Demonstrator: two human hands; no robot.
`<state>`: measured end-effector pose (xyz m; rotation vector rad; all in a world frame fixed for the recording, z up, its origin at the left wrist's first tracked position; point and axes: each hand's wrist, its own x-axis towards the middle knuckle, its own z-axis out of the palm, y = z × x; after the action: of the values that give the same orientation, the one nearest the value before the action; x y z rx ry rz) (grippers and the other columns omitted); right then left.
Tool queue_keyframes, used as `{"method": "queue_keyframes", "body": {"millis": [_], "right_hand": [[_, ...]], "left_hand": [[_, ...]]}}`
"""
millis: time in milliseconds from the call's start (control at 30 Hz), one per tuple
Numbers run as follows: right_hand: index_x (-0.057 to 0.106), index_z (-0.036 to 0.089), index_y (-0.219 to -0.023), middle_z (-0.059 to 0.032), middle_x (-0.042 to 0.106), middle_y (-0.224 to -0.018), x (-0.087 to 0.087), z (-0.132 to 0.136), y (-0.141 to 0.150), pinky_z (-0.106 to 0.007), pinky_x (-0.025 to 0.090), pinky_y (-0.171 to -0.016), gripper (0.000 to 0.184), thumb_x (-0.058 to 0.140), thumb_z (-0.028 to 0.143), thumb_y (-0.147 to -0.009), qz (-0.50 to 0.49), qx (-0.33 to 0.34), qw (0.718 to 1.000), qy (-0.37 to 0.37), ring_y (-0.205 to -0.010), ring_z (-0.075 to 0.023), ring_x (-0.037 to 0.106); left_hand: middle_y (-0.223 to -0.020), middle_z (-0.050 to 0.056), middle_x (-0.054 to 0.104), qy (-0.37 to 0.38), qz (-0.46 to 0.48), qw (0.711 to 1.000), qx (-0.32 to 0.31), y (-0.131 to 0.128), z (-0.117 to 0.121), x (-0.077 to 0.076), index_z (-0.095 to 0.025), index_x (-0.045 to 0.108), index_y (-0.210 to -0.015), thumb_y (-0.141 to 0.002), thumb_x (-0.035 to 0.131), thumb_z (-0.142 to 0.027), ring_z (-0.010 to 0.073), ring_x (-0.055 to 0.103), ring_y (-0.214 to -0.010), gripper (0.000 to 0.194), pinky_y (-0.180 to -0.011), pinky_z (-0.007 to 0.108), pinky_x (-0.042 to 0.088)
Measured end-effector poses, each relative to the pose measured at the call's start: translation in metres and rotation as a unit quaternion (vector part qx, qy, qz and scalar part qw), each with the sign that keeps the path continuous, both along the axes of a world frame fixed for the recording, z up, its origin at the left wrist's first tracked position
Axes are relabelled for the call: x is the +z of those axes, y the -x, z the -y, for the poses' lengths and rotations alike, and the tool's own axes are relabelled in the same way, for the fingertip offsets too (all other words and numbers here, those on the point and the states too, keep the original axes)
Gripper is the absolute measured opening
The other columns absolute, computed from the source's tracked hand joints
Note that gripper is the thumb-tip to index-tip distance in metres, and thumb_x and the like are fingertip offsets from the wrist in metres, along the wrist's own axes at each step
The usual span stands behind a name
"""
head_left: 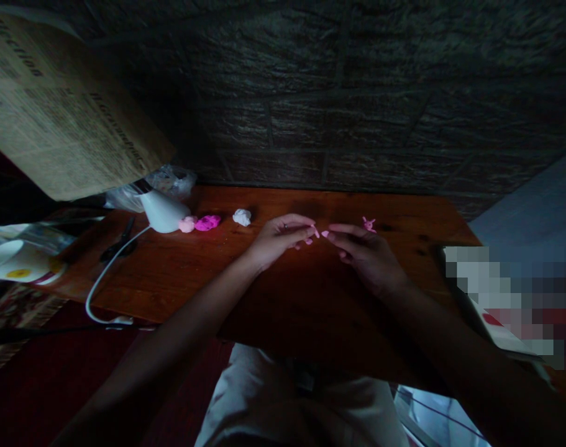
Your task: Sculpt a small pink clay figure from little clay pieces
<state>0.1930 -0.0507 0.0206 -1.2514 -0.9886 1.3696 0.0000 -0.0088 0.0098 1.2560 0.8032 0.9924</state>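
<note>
Over the middle of the wooden table, my left hand (285,239) pinches a thin pink piece of modelling clay (315,230) between thumb and fingers. My right hand (364,251) is close beside it, thumb and index finger pressed together. A small pale pink bit (325,234) shows at those fingertips, apart from the left hand's piece. It looks like clay, but it is too small to be sure. Just beyond my right hand lies a small pink clay figure (368,224) with several thin arms. To the left are lumps of white clay (241,216), bright pink clay (208,222) and pale pink clay (187,224).
A lamp with a white base (164,211) and newsprint-patterned shade (73,112) stands at left, its white cable (96,285) crossing the table. Dark scissors (119,243) and a paper cup (19,264) lie nearby. A stone-patterned wall (310,93) borders the back.
</note>
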Motion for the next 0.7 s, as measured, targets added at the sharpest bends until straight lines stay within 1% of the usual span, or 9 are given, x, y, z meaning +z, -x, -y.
{"method": "queue_keyframes", "body": {"millis": [100, 167, 267, 433, 533, 700], "right_hand": [[0.078, 0.024, -0.093, -0.0009, 0.073, -0.084, -0.0013, 0.0000, 0.0007, -0.024, 0.043, -0.055, 0.033, 0.086, 0.037, -0.065, 0.010, 0.002, 1.000, -0.004, -0.059, -0.0077, 0.052], [0.078, 0.024, -0.094, -0.0003, 0.072, -0.081, -0.0021, -0.0003, 0.0010, -0.023, 0.043, -0.054, 0.034, 0.087, 0.038, -0.064, 0.012, -0.001, 1.000, -0.004, -0.058, -0.0074, 0.052], [0.078, 0.024, -0.094, 0.0001, 0.072, -0.082, -0.0022, -0.0006, 0.0013, -0.023, 0.044, -0.054, 0.036, 0.087, 0.039, -0.063, 0.012, -0.011, 1.000, -0.001, -0.058, -0.0070, 0.053], [0.078, 0.024, -0.094, 0.0009, 0.070, -0.078, -0.0010, -0.0005, 0.0016, -0.023, 0.043, -0.052, 0.037, 0.087, 0.038, -0.061, 0.007, -0.009, 1.000, -0.006, -0.057, -0.0075, 0.053], [0.078, 0.022, -0.094, 0.0011, 0.070, -0.075, -0.0012, -0.0004, 0.0019, -0.022, 0.042, -0.051, 0.038, 0.087, 0.037, -0.061, -0.002, 0.000, 1.000, -0.009, -0.057, -0.0074, 0.053], [0.077, 0.022, -0.094, 0.0018, 0.069, -0.073, -0.0009, 0.0001, 0.0017, -0.022, 0.041, -0.051, 0.038, 0.088, 0.036, -0.061, -0.007, 0.001, 1.000, -0.012, -0.057, -0.0072, 0.052]], "left_hand": [[-0.091, 0.004, 0.074, -0.019, -0.008, 1.000, -0.004, -0.0005, 0.0003, -0.0010, -0.018, 0.074, -0.103, -0.076, 0.080, -0.028, 0.0124, 0.067, -0.080, 0.030, -0.063, 0.021, 0.047], [-0.092, 0.005, 0.075, -0.034, -0.019, 0.999, -0.015, -0.0014, 0.0012, -0.0011, -0.018, 0.075, -0.104, -0.077, 0.079, -0.028, 0.0132, 0.067, -0.082, 0.029, -0.064, 0.022, 0.048], [-0.097, 0.006, 0.076, -0.053, -0.035, 0.997, -0.031, -0.0034, 0.0030, -0.0005, -0.018, 0.074, -0.106, -0.077, 0.079, -0.027, 0.0148, 0.069, -0.085, 0.031, -0.067, 0.024, 0.051], [-0.095, 0.007, 0.077, -0.038, -0.023, 0.998, -0.048, -0.0057, 0.0040, -0.0013, -0.015, 0.070, -0.112, -0.074, 0.081, -0.023, 0.0161, 0.070, -0.086, 0.040, -0.074, 0.028, 0.054], [-0.094, 0.007, 0.076, -0.031, -0.020, 0.998, -0.046, -0.0061, 0.0040, -0.0016, -0.014, 0.071, -0.108, -0.073, 0.082, -0.023, 0.0163, 0.070, -0.086, 0.039, -0.075, 0.030, 0.055], [-0.089, 0.005, 0.075, -0.040, -0.019, 0.998, -0.049, -0.0067, 0.0054, 0.0007, -0.014, 0.075, -0.097, -0.074, 0.081, -0.025, 0.0143, 0.069, -0.082, 0.026, -0.074, 0.028, 0.055]]}}
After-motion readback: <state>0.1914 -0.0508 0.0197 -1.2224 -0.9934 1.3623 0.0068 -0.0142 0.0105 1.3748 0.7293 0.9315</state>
